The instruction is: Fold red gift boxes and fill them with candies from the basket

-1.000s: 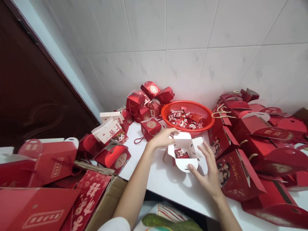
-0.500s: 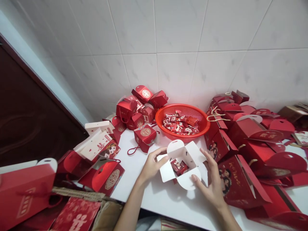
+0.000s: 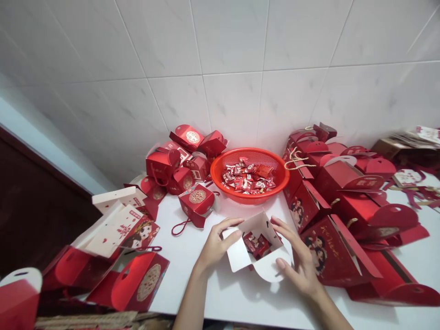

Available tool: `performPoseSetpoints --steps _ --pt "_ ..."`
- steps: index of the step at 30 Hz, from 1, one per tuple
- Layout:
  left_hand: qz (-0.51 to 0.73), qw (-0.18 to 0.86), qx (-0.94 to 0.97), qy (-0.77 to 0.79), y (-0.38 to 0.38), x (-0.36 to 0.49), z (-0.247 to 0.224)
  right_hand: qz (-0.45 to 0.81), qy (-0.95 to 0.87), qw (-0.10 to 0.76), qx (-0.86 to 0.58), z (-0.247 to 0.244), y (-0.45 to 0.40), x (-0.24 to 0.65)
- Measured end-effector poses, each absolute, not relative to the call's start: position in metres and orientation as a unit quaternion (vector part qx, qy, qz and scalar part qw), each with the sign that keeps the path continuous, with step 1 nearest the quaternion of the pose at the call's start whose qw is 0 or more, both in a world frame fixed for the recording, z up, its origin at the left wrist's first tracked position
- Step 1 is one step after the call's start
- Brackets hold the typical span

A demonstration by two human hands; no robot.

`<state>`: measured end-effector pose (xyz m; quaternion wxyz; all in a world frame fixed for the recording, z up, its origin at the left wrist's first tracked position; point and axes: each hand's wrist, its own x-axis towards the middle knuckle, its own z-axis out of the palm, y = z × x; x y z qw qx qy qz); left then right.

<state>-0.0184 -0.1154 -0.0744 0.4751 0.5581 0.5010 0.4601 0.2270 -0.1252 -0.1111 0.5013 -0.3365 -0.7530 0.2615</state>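
Observation:
Between my hands, on the white table (image 3: 192,288), stands a small gift box (image 3: 239,252) with a pale inside and its top open. Red-wrapped sweets (image 3: 256,245) lie at its bottom. My left hand (image 3: 218,243) pinches the left flap between thumb and fingers. My right hand (image 3: 299,252) is curled around the right side, its thumb against the rounded front flap. Both of these flaps hang outward, while the far side stands upright. The box's outer faces are mostly hidden.
Behind the box is a red plastic colander (image 3: 249,198) holding many wrapped sweets. Closed red boxes (image 3: 197,201) are piled at the back left, open ones (image 3: 137,279) nearer. Larger red boxes (image 3: 338,247) crowd the right. A tiled wall (image 3: 233,110) bounds the back.
The box's far and right flaps, spread outward before, are now pushed upright. My right fingers have moved inward along with them. The view has shifted to the right.

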Motion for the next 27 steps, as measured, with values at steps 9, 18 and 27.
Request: performPoseSetpoints --steps 9,18,27 --pt "0.477 0.475 0.547 0.498 -0.115 -0.013 -0.075 0.281 -0.737 0.499 -0.359 -0.111 -0.128 0.225" --pt "0.500 0.442 0.596 0.446 -0.121 -0.006 -0.070 0.234 -0.766 0.504 -0.323 -0.099 -0.129 0.226" --pt "0.591 0.590 0.458 0.304 -0.123 0.006 -0.070 0.281 -0.774 0.478 -0.306 -0.097 -0.128 0.227"
